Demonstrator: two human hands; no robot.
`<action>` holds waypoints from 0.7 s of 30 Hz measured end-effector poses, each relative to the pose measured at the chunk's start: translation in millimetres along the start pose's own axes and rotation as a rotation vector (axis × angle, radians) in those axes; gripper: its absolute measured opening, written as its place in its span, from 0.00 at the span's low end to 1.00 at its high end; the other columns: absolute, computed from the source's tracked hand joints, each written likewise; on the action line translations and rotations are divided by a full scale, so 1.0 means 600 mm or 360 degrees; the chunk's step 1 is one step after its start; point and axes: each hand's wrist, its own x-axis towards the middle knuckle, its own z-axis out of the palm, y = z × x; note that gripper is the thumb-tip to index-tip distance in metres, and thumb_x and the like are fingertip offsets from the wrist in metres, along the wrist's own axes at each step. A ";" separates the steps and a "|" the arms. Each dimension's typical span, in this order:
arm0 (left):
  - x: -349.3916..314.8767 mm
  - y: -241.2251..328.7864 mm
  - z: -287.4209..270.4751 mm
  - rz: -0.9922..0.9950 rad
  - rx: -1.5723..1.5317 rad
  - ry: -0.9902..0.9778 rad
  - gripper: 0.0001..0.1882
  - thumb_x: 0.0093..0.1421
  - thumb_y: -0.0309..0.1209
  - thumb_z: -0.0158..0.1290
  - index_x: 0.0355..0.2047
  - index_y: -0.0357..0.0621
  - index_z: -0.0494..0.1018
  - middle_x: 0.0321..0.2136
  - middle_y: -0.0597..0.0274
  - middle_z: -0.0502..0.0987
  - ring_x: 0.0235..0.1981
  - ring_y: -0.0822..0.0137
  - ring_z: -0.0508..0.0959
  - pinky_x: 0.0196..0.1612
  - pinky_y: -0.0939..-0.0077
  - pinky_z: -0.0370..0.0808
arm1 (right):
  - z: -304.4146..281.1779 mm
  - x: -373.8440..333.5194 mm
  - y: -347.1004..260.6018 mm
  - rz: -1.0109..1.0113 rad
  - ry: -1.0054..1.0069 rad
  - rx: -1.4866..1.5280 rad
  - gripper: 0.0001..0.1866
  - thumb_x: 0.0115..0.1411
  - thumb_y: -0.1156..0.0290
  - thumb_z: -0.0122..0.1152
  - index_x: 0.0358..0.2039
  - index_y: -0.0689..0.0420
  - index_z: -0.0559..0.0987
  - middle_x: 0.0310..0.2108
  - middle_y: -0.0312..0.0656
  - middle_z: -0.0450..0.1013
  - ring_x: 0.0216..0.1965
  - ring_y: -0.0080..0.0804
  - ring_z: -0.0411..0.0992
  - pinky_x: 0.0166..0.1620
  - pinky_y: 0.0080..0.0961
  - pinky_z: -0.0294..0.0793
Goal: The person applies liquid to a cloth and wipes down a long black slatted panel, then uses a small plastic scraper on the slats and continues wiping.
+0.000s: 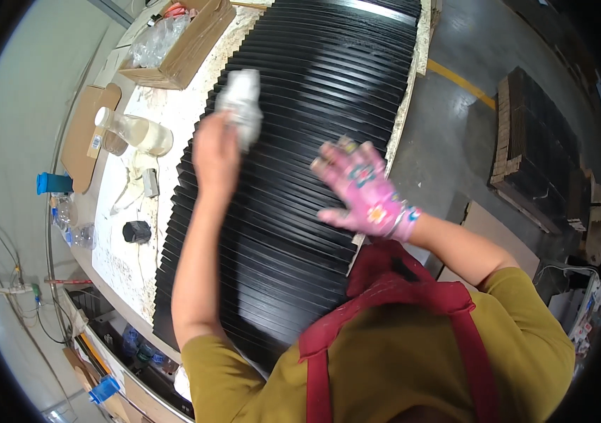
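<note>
Though stained, tabletop [189, 109] under black pleats [283, 204]; floor [448, 134].

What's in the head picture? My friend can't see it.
A person's bare left hand holds a white cloth over a black ridged sheet; the right hand, in a pink flowered glove, is spread above it. A bottle and cardboard box are further left.
</note>
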 end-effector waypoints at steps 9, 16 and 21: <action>0.024 -0.038 0.105 0.0290 0.0482 -0.0323 0.23 0.62 0.31 0.45 0.57 0.38 0.63 0.52 0.45 0.69 0.53 0.47 0.70 0.54 0.59 0.66 | -0.007 -0.001 0.048 0.0175 0.0049 -0.0234 0.40 0.56 0.39 0.49 0.63 0.50 0.60 0.65 0.47 0.53 0.67 0.50 0.47 0.65 0.49 0.38; 0.068 -0.028 0.054 -0.0117 0.0229 -0.0088 0.18 0.62 0.32 0.47 0.52 0.40 0.69 0.46 0.47 0.75 0.48 0.48 0.74 0.52 0.63 0.68 | -0.024 -0.026 0.086 0.0480 -0.0036 0.0054 0.50 0.53 0.40 0.56 0.66 0.59 0.51 0.68 0.49 0.44 0.69 0.49 0.40 0.67 0.45 0.34; -0.054 0.106 0.151 0.0058 0.0367 -0.0483 0.29 0.61 0.35 0.45 0.63 0.49 0.57 0.63 0.52 0.57 0.63 0.47 0.58 0.59 0.41 0.56 | 0.003 -0.032 0.105 0.0304 0.0047 0.0078 0.50 0.53 0.40 0.56 0.65 0.62 0.51 0.67 0.54 0.46 0.68 0.51 0.44 0.67 0.42 0.40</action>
